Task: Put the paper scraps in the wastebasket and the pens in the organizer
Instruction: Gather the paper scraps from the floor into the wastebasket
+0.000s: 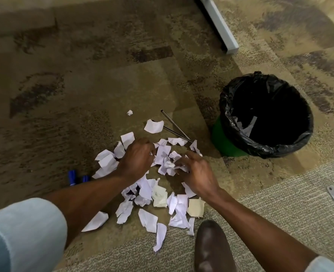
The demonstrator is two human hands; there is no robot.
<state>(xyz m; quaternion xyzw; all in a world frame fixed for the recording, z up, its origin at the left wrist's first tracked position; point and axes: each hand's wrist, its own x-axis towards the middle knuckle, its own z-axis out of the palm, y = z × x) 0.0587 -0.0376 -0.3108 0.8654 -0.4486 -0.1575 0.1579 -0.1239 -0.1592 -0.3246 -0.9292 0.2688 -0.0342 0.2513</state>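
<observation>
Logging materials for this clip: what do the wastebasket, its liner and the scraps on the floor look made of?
Wastebasket: smooth green wall, probably plastic. Liner: thin black plastic film, glossy and wrinkled over the rim. Paper scraps: matte white paper, torn and creased; a few pieces look cream.

We reach both arms forward and down from the near edge of the view, bare forearms converging over the heap of paper scraps (163, 163) on the carpet. Our left hand (135, 160) lies palm down on the left part of the heap, knuckles raised and fingers curled into the scraps. Our right hand (196, 171) sits just right of the heap's middle, palm down, fingers bent and spread, tips pressed among the crumpled pieces. The two hands are near each other but apart, scraps bunched between them. Pale blue sleeves are pushed up above both forearms. Our brown shoe (211, 248) stands at the near side of the heap.
</observation>
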